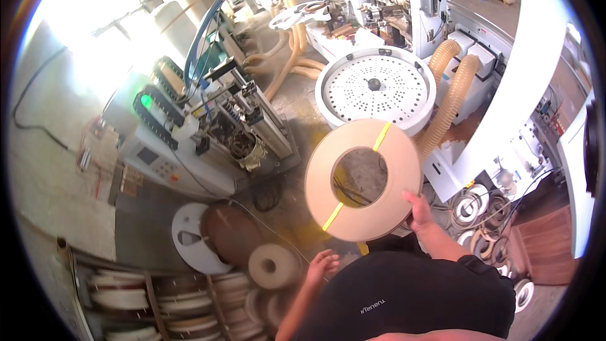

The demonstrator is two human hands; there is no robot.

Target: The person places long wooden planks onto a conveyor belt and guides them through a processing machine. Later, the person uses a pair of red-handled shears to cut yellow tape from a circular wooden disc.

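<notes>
My right hand [420, 211] grips the right rim of a large tan roll of edge banding [403, 164], thumb over its upper face. The roll is tilted, its wide round hole showing the floor behind. Two yellow tape strips [332, 216] cross its wound face, at the top right and the lower left. Low and to the left of the roll, my left hand [324, 263] hangs with loosely bent fingers and nothing in it. Just beyond the roll stands a round white perforated turntable [353, 98] with a dark central knob; the roll overlaps its near edge in view.
Left stands a machine with a control panel [151, 161]. Ribbed tan hoses [451, 101] rise beside the turntable. At the lower left, a rack [151, 303] holds several rolls, near a pale roll [284, 268] and a brown disc [230, 233]. Coils [467, 208] lie on the right-hand floor.
</notes>
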